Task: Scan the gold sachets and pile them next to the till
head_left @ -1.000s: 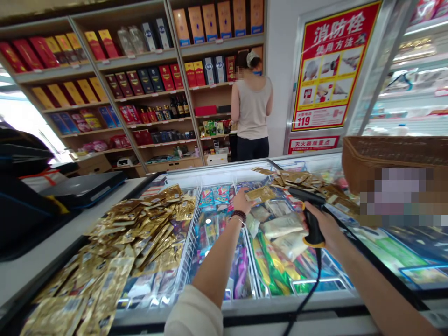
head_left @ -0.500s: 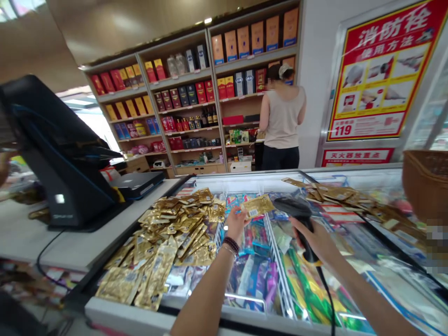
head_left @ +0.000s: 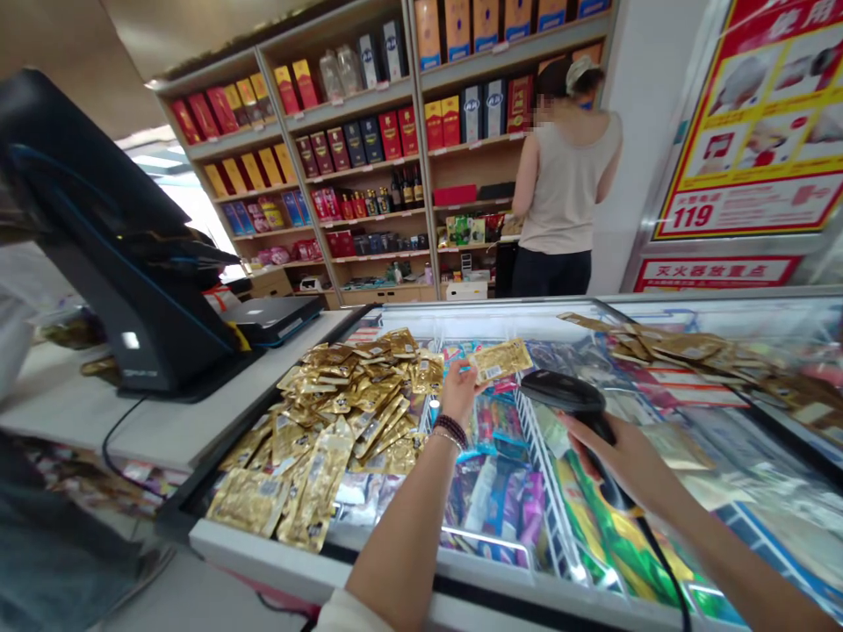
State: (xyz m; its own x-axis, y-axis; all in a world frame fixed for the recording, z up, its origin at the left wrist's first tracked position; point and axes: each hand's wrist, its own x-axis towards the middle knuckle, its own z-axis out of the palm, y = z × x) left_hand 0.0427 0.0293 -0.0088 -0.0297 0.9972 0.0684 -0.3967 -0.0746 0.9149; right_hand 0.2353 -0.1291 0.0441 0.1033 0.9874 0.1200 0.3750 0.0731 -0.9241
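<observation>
My left hand (head_left: 461,386) pinches one end of a flat gold foil packet (head_left: 504,358), its printed barcode label turned toward me. Closed around the handle of a black barcode scanner (head_left: 567,393) is my right hand (head_left: 609,448); the scanner's head points left, a short way from the packet and apart from it. A large heap of gold packets (head_left: 356,404) lies on the freezer's glass top to the left of my left hand. More gold packets (head_left: 691,347) are spread on the glass at the right.
Under the glass, the chest freezer (head_left: 256,562) holds wire baskets of colourful wrapped goods. A black checkout terminal (head_left: 151,290) stands on the white counter (head_left: 198,430) at left. A person (head_left: 566,184) faces the shelves (head_left: 375,237) behind. The scanner's cord (head_left: 668,566) hangs toward me.
My view has shifted, so the heap and counter sit differently. The scanner's head has turned more level and sits slightly below the packet. Both hands keep their hold.
</observation>
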